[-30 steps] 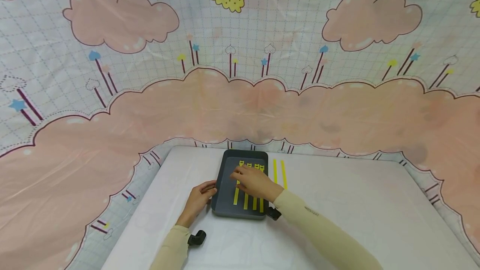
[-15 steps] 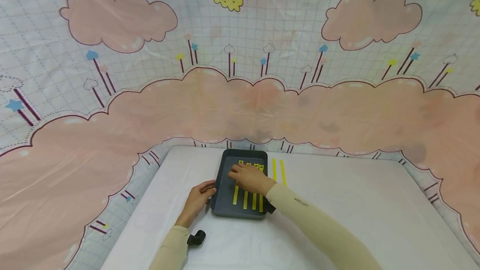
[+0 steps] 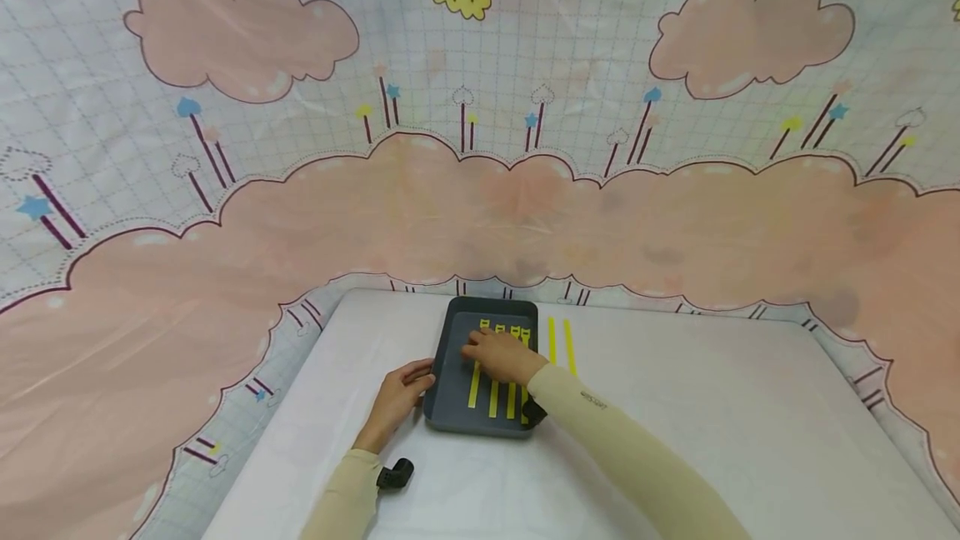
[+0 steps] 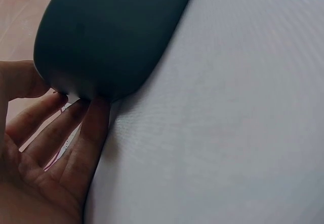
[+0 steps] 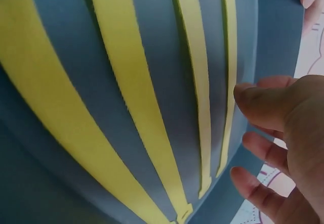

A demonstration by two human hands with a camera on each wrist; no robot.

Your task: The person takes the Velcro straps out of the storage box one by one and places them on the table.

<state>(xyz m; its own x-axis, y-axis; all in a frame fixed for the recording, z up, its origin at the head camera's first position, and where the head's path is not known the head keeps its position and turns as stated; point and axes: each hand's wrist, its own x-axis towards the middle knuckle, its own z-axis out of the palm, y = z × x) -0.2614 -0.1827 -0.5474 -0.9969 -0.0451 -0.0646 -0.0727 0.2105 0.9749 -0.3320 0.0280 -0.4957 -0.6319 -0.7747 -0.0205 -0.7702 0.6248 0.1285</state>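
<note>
printed curtain (image 3: 480, 215) with pink clouds backs a white table (image 3: 712, 423); near its far edge stands a dark tray (image 3: 453, 390). your left hand (image 3: 399, 398) grips the tray's left rim, thumb and fingers bent about the wall, probably to steady it against sliding. inside, four yellow strips (image 3: 492, 400) lie roughly parallel on the tray floor, their heads pointing away from you, an arrangement that seems meant to keep each one separate. two loose strips (image 3: 570, 348) rest on the table just beside the tray's right wall, presumably set within reach of your right hand (image 3: 506, 357). that hand is over the tray, its digits loosely bent and parted, with nothing visible between them. the leftmost strip (image 5: 230, 47) runs right beside your thumb tip; whether they touch, you cannot tell.
</note>
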